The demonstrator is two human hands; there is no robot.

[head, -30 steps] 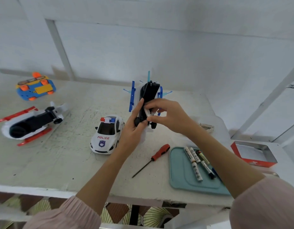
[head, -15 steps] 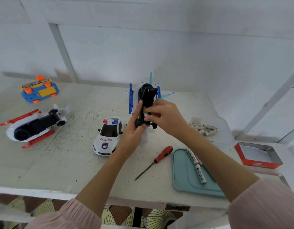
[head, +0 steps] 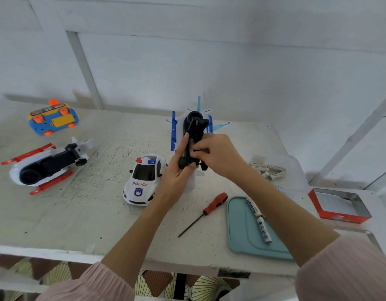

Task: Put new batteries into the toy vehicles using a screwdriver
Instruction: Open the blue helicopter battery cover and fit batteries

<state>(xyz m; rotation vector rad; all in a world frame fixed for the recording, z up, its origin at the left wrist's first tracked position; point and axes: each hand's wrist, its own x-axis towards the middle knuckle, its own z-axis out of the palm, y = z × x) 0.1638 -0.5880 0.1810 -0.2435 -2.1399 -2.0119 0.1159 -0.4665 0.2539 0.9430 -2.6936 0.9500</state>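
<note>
A worn white table (head: pixel 83 213) carries everything. Above its middle, a blue-and-white toy helicopter (head: pixel 193 131) is held belly-up: the left hand (head: pixel 177 177) is wrapped around its underside, the right hand (head: pixel 218 155) pinches at its black base. A red-handled screwdriver (head: pixel 206 212) lies untouched near a teal tray (head: pixel 240 231) holding batteries (head: pixel 258 220).

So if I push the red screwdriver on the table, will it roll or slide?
The screwdriver would probably roll: its handle looks rounded and it lies free on the flat table. It seems stiff and light, so a small push likely moves it.
</note>
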